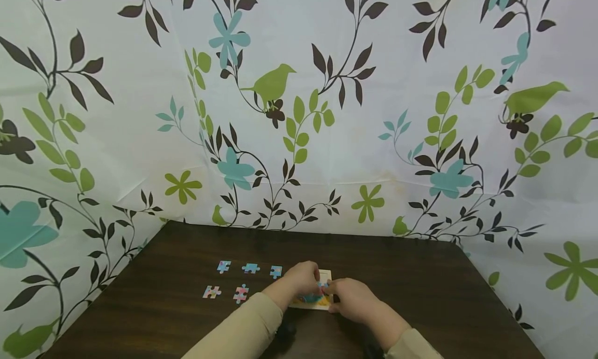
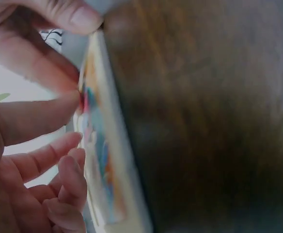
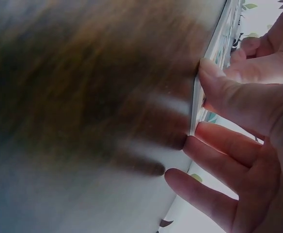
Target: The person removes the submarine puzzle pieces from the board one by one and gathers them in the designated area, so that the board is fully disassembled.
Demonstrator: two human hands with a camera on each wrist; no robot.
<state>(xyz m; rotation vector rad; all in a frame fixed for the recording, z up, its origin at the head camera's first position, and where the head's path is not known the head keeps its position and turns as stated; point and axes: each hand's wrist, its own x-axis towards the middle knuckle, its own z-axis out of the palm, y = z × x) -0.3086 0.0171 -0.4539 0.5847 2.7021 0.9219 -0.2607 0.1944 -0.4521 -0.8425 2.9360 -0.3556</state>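
Note:
A small jigsaw puzzle board (image 1: 312,306) with a pale frame and a colourful picture lies on the dark table, partly hidden by both hands. My left hand (image 1: 301,278) reaches over its left side. In the left wrist view the left thumb (image 2: 39,119) is straight and touches the picture beside a reddish patch, with the other fingers loosely bent. At the board's right side, my right hand (image 1: 355,299) grips the frame, its thumb (image 3: 221,85) on the near edge and fingertips further along. A blue and red puzzle piece (image 1: 323,285) shows between the hands.
Several loose jigsaw pieces lie left of the board in two rows, among them a blue piece (image 1: 250,268) and a pink piece (image 1: 241,293). The dark wooden table (image 1: 411,276) meets a patterned curtain (image 1: 327,141) behind and at the sides.

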